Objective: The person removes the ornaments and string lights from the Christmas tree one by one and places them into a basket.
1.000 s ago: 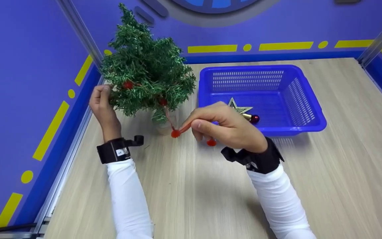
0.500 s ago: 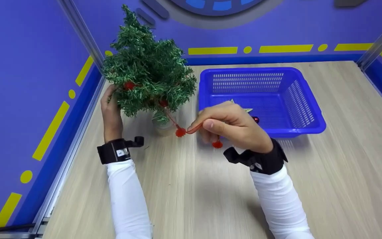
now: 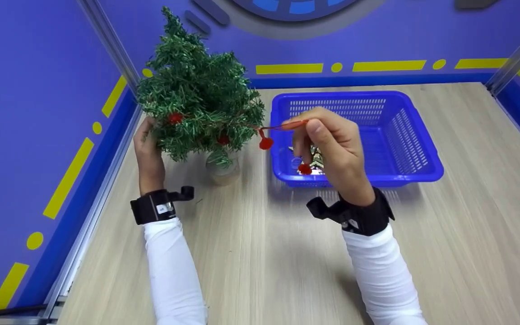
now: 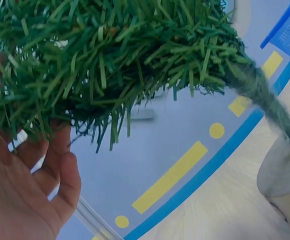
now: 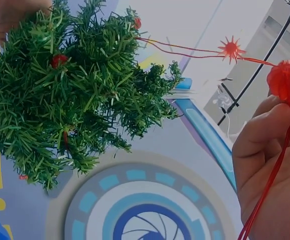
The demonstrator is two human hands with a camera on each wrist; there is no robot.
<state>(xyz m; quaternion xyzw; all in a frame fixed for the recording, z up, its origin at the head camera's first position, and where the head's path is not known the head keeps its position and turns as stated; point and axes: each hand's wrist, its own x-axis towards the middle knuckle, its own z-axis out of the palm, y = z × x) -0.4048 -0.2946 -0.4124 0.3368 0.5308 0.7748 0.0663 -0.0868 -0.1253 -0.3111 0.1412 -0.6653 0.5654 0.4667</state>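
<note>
Red garland (image 3: 266,143), pinched by the right hand (image 3: 341,149), seems partly strung on the tree (image 3: 197,90) (left hand (image 3: 147,149): grip unclear), its trailing length yet off.

Blue walls (image 3: 404,40) (yellow dashes (image 3: 289,69) low down) around a pale tabletop (image 3: 251,275).

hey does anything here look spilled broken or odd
Nothing major: the tree looks upright and the basket sits flat. Only a thin dark sliver or mark on the table near the left wrist strap looks stray.
</note>
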